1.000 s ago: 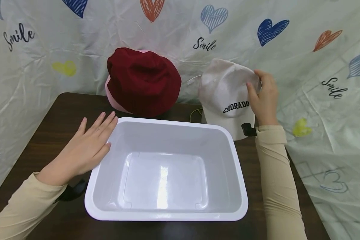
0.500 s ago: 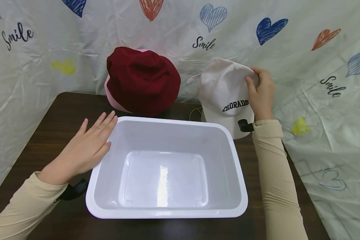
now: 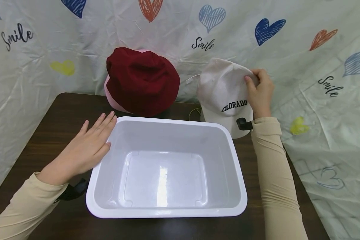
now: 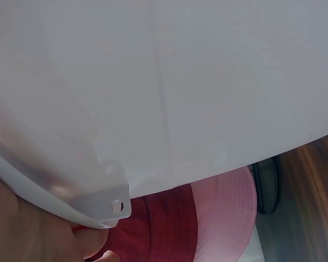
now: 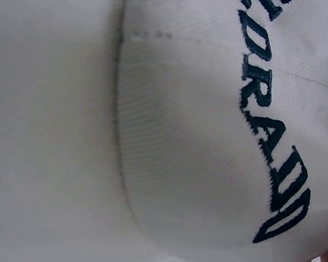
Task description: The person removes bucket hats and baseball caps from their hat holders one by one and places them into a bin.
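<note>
At the left, we saw the left hand (image 3: 84, 150) with its fingers laid straight against the left rim of the white basin (image 3: 168, 213), not curled round it. The basin could well have skidded or turned on the dark table (image 3: 54, 133) if knocked, since that light touch seemed unlikely to hold it.

Just behind its far left edge, we noted the dark red hat (image 3: 142, 80), with pink fabric (image 3: 115, 100) showing round it; we could not tell whether that was a second hat. Set so close, it could have toppled if the basin were shoved back.

Farther right, the white cap (image 3: 219, 83) stood behind the basin's far right corner, its visor beside the rim. We judged that a low sideways pull might snag the visor there. The right hand (image 3: 262, 93) pinched the crown's right edge; held only there, the soft fabric could have folded, swung or slipped free.
</note>
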Available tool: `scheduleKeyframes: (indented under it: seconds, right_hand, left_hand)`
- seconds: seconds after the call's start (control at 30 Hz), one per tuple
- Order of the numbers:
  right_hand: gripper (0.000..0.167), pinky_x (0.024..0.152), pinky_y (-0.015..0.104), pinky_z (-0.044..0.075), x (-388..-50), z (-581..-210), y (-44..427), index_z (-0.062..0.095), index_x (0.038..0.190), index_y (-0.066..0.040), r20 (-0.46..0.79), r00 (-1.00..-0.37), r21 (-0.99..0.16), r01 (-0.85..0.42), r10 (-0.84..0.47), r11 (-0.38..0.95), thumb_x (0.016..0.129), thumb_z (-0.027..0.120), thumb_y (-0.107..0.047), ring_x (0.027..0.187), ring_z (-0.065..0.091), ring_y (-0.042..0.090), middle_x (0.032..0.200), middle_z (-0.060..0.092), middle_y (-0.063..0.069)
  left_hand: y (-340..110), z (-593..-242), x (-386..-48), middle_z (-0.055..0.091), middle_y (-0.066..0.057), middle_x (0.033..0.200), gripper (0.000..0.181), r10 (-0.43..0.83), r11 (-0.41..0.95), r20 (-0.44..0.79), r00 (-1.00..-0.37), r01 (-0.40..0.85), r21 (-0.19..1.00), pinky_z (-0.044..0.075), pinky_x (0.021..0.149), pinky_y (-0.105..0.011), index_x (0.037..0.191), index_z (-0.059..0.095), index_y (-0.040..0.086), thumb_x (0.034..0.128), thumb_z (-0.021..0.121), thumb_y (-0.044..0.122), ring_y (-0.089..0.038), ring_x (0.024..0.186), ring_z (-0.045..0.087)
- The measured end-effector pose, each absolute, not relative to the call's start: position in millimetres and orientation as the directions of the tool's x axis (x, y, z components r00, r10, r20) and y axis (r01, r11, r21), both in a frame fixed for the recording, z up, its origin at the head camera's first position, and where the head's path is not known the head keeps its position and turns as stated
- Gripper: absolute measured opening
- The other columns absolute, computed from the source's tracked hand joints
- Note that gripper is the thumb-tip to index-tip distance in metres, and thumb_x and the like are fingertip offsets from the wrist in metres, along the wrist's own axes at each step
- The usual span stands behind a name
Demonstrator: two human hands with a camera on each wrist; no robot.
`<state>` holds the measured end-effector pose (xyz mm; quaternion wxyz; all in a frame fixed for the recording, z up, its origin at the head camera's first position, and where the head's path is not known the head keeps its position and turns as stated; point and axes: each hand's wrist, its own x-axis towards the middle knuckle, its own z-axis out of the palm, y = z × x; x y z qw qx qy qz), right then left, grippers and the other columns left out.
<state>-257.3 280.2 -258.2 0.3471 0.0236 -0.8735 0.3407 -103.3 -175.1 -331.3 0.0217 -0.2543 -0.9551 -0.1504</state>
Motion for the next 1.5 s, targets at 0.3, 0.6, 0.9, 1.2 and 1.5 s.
scheduleKeyframes:
  seconds: [0.3, 0.6, 0.9, 1.2, 1.5]
  right_hand:
    - [0.027, 0.072, 0.014, 0.038, -256.7, -259.7, 282.6, 0.062, 0.101, 0.007, 0.628, -0.750, -0.576, -0.269, 0.207, 0.772, 0.090, 0.064, -0.017, 0.079, 0.051, 0.001, 0.095, 0.064, 0.015]
    - [0.026, 0.067, 0.014, 0.036, -254.2, -256.0, 282.4, 0.062, 0.096, 0.009, 0.653, -0.729, -0.583, -0.309, 0.207, 0.751, 0.088, 0.068, -0.015, 0.069, 0.046, -0.002, 0.081, 0.058, -0.001]
    - [0.015, 0.069, 0.018, 0.038, -249.1, -248.3, 282.2, 0.060, 0.092, -0.002, 0.632, -0.744, -0.657, -0.363, 0.220, 0.660, 0.091, 0.062, -0.016, 0.075, 0.050, 0.002, 0.082, 0.051, -0.012]
    - [0.007, 0.068, 0.020, 0.037, -244.9, -240.0, 285.6, 0.056, 0.086, -0.013, 0.627, -0.748, -0.708, -0.431, 0.218, 0.559, 0.091, 0.060, -0.010, 0.075, 0.050, 0.006, 0.082, 0.052, -0.008]
    - [0.010, 0.068, 0.020, 0.038, -239.5, -228.8, 288.5, 0.057, 0.087, -0.010, 0.629, -0.744, -0.743, -0.492, 0.224, 0.453, 0.090, 0.059, -0.001, 0.075, 0.052, 0.007, 0.082, 0.055, -0.005]
  left_hand:
    - [-175.6, -332.2, -104.8, 0.007, -0.013, 0.157, 0.063, 0.491, 0.816, 0.127, -0.862, 0.506, 0.280, 0.005, 0.108, -0.062, 0.151, 0.011, 0.002, 0.0976, 0.039, 0.019, -0.032, 0.143, 0.005]
    - [-176.2, -332.7, -103.6, 0.006, -0.012, 0.157, 0.063, 0.490, 0.815, 0.131, -0.862, 0.506, 0.284, 0.005, 0.107, -0.063, 0.151, 0.011, 0.002, 0.0973, 0.041, 0.019, -0.030, 0.143, 0.003]
    - [-176.0, -333.5, -103.5, 0.007, -0.013, 0.157, 0.063, 0.494, 0.809, 0.143, -0.858, 0.514, 0.284, 0.006, 0.107, -0.063, 0.151, 0.011, 0.002, 0.0973, 0.040, 0.018, -0.032, 0.143, 0.005]
    - [-175.3, -333.5, -104.1, 0.007, -0.013, 0.157, 0.064, 0.491, 0.808, 0.138, -0.860, 0.509, 0.297, 0.005, 0.107, -0.063, 0.151, 0.011, 0.002, 0.0971, 0.041, 0.019, -0.033, 0.143, 0.005]
    - [-176.0, -334.7, -104.0, 0.007, -0.013, 0.157, 0.064, 0.496, 0.802, 0.150, -0.855, 0.518, 0.297, 0.006, 0.107, -0.063, 0.151, 0.010, 0.002, 0.0971, 0.040, 0.018, -0.031, 0.143, 0.004]
